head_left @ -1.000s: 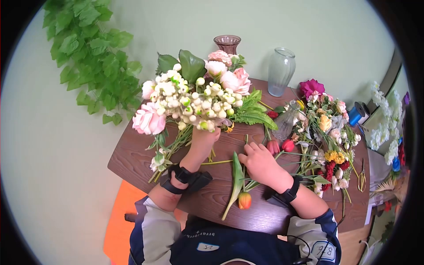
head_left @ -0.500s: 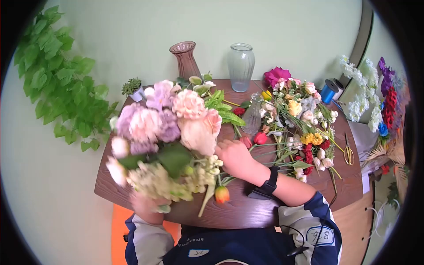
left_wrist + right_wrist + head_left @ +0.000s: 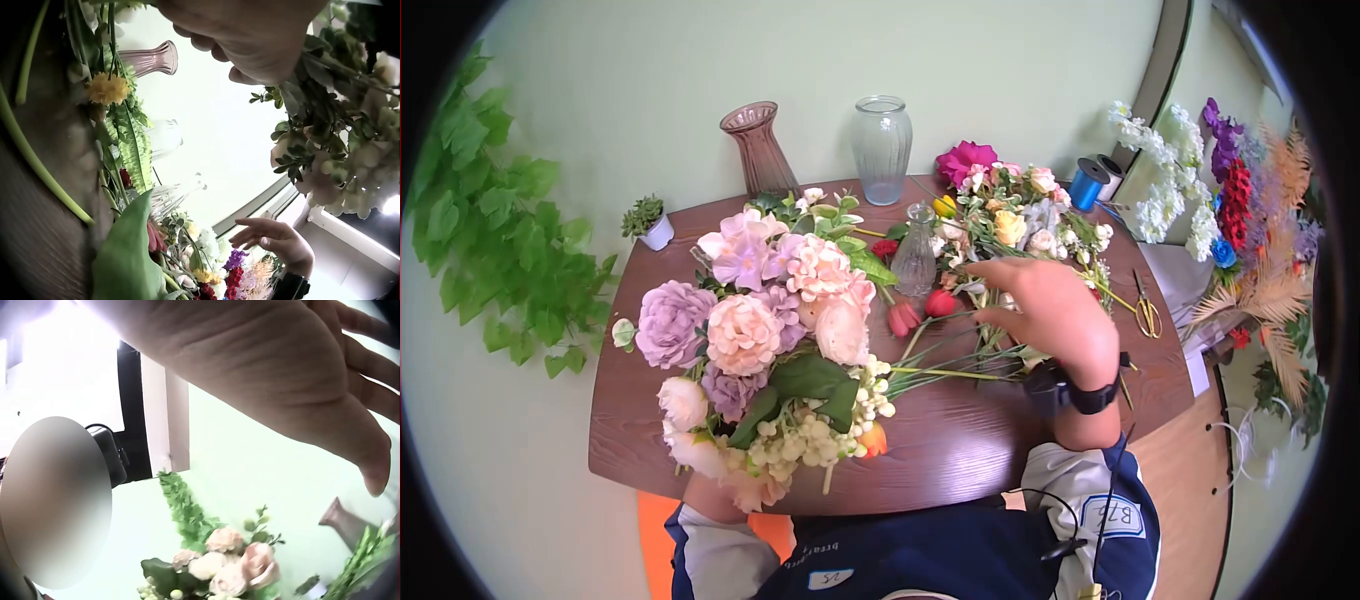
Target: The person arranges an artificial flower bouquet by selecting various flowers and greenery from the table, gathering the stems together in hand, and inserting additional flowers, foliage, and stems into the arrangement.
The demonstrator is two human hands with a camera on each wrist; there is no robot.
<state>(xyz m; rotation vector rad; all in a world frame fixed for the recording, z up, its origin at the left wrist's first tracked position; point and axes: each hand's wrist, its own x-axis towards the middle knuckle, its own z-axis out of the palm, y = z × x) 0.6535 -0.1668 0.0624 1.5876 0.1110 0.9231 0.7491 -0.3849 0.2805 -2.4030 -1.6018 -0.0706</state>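
A full bouquet point(image 3: 745, 335) of pink, lilac and cream flowers with white berries is held up over the left part of the table. My left hand point(image 3: 250, 37) grips it from below with curled fingers; in the head view the blooms hide most of that hand. Above the loose flowers on the right, my right hand point(image 3: 1055, 305) is raised, thumb and fingers spread apart and nothing between them. Beneath and beside it lie red tulips point(image 3: 903, 319), long green stems and a pile of mixed flowers point(image 3: 1012, 228). An orange tulip point(image 3: 873, 440) peeks out beside the bouquet's berries.
At the back stand a purple glass vase point(image 3: 762, 150) and a clear vase point(image 3: 882, 150), with a small clear vase point(image 3: 915, 258) nearer. A potted succulent point(image 3: 648, 222) sits back left. Ribbon spools point(image 3: 1087, 185) and gold-handled scissors point(image 3: 1147, 315) lie to the right.
The bouquet has come down and left toward the body, tipping so its pink and lilac blooms show. My right hand has left the stems mid-table, lifted and moved right, its fingers spreading.
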